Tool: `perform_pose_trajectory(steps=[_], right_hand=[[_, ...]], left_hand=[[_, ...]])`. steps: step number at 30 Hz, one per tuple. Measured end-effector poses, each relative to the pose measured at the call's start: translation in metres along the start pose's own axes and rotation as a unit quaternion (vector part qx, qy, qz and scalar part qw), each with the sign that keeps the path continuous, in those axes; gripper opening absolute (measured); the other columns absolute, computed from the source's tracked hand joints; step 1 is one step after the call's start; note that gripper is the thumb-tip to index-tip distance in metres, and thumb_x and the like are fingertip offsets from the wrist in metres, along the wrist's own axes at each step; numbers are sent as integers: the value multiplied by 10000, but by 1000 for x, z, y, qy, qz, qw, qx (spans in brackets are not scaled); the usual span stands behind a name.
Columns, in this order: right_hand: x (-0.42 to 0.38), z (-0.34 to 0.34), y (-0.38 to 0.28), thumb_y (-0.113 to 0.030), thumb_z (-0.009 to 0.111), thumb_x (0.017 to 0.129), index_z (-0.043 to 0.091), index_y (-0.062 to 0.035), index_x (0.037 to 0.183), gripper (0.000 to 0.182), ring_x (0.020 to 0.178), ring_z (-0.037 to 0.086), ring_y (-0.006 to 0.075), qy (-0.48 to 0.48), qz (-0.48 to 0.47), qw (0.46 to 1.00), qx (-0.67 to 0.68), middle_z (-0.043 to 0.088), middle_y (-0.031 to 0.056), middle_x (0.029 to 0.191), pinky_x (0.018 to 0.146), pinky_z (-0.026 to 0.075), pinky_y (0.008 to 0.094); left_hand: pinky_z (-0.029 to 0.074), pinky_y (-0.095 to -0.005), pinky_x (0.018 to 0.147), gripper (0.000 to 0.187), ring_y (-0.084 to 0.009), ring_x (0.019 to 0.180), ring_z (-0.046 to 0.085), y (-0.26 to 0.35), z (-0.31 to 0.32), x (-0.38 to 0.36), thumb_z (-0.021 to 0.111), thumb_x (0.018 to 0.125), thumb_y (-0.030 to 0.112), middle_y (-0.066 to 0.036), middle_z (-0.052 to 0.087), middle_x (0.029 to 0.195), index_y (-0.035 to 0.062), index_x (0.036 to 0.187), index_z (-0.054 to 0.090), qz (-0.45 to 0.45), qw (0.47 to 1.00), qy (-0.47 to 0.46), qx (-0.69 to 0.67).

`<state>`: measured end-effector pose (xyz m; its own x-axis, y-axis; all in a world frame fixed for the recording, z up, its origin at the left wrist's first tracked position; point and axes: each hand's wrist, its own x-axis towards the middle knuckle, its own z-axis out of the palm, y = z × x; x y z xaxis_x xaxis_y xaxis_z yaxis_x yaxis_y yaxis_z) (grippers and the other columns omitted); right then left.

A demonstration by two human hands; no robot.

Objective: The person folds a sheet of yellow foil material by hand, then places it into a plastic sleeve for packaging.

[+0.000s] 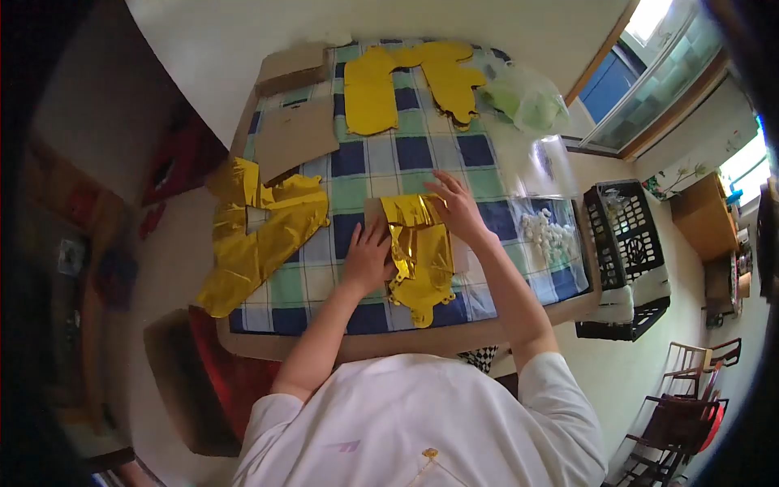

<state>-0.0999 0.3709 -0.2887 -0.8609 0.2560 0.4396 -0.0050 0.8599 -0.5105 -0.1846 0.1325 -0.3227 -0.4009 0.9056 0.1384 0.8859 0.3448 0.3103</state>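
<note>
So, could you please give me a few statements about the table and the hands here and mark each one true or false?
1. Both hands rest on the gold foil piece in front of the person. True: the left hand presses its left side, the right hand its upper right.
2. The tablecloth is plain red. False: it is checked in blue, green and white.
3. Another crumpled gold foil piece lies at the table's left edge. True.
4. The black crate stands on the table. False: it stands beside the table, to the right.
5. The yellow shapes lie at the far end. True.
</note>
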Motion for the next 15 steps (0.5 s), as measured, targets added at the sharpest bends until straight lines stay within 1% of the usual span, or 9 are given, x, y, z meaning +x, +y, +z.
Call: perform_pose_trajectory(steps=[1,4,7,11,14,15], right_hand=[[1,10,3,-98,561,849,587,-93,1200,352,1254,439,348,-8,-21,1000,-19,498,158,1326,1040,355,442],[-14,27,-2,-166,533,883,512,-91,1302,426,1306,388,339,-74,-7,992,-101,453,161,1382,1077,307,455],[-32,20,-14,-219,501,910,464,-91,1343,452,1333,358,328,-86,-50,981,-164,439,164,1398,1100,266,467],[-37,17,-16,-215,493,921,461,-77,1343,445,1334,357,325,-89,-38,985,-146,429,162,1407,1100,267,459],[-36,14,-18,-213,479,932,458,-79,1348,437,1333,358,326,-91,-35,984,-147,429,159,1408,1104,262,455],[-36,14,-19,-213,475,935,457,-79,1349,436,1331,360,327,-91,-34,984,-148,430,157,1407,1106,261,455]], left_hand=[[168,-521,1137,635,-315,1396,243,2,-1,1,683,754,226,-132,373,1439,98,1334,458,-1,1000,8,-10],[169,-521,1135,630,-315,1397,243,-1,2,1,672,765,246,-129,368,1447,105,1338,454,3,1000,22,-8],[173,-517,1133,585,-308,1394,254,3,-1,0,657,786,265,-130,381,1443,106,1319,475,5,999,31,-6],[189,-530,1120,452,-273,1367,316,-4,-3,2,640,812,256,-118,440,1405,99,1227,557,9,999,36,6],[250,-498,1096,367,-257,1315,395,-31,2,5,636,806,220,-112,493,1357,95,1149,605,-11,992,115,-42],[269,-482,1085,355,-256,1300,410,-64,1,25,632,809,206,-111,500,1349,98,1147,609,-81,993,-24,-85]])
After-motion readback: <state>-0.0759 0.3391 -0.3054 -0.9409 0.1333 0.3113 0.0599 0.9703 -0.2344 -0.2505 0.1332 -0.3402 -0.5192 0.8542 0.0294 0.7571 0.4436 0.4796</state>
